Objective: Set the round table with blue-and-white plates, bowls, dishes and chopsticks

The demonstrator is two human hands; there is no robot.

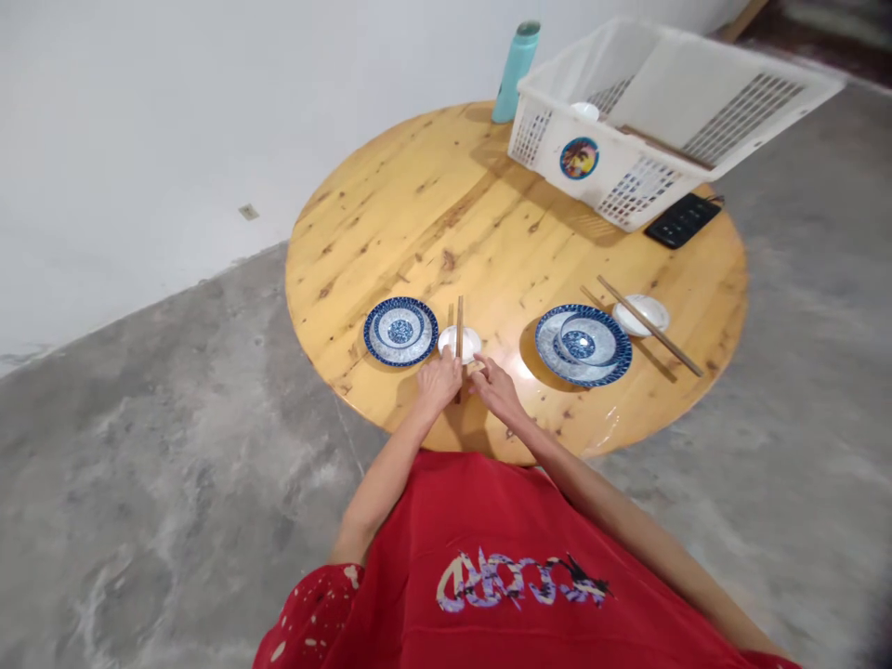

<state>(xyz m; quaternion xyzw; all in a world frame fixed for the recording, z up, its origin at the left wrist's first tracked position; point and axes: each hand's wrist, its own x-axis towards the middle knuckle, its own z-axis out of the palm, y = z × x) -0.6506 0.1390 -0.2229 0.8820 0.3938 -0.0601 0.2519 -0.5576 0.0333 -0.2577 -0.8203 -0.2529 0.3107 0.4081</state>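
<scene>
In the head view, a pair of wooden chopsticks [460,318] lies across a small white dish [472,345] near the table's front edge. My left hand [439,381] is at the dish's near left side, its fingers closed around the lower part of the chopsticks, with one fingertip by the rim. At the near right of the dish is my right hand [496,388], index finger stretched towards the rim and nothing visible in its grasp. Left of the dish sits a blue-patterned plate [400,332]. To the right stands a blue-patterned bowl or deep plate [583,345].
Further right, chopsticks [659,332] rest over another white dish [641,315]. A white plastic basket [585,167] stands at the back right of the round wooden table [390,223], beside a turquoise bottle [516,72]. A black flat device [683,220] lies by the basket.
</scene>
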